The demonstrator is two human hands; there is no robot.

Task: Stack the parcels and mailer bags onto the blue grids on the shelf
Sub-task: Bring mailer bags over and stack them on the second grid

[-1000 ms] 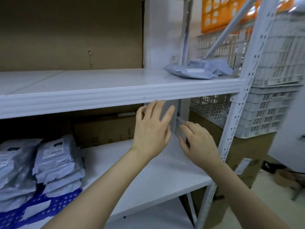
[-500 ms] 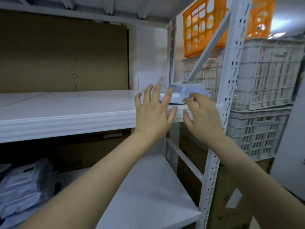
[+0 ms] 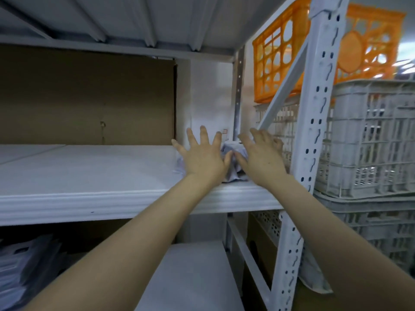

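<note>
While both arms reach up to the middle shelf, the left hand (image 3: 203, 160) has its fingers spread wide and straight, its palm over the left part of a crumpled pale grey plastic mailer bag (image 3: 232, 175). The right hand (image 3: 261, 162) lies just beside it over the bag's right part, fingers extended and holding nothing; whether either palm presses the bag I cannot tell. The bag sits at the right end of the white metal shelf board (image 3: 89, 176), near the perforated white upright post (image 3: 314, 131). Brown cardboard sheeting (image 3: 85, 97) backs the shelf. Beyond the post an orange plastic crate (image 3: 276, 63) tops stacked grey plastic crates (image 3: 370, 135). On the lower level, far left, lies a stack of grey mailer bags (image 3: 24, 270).
</note>
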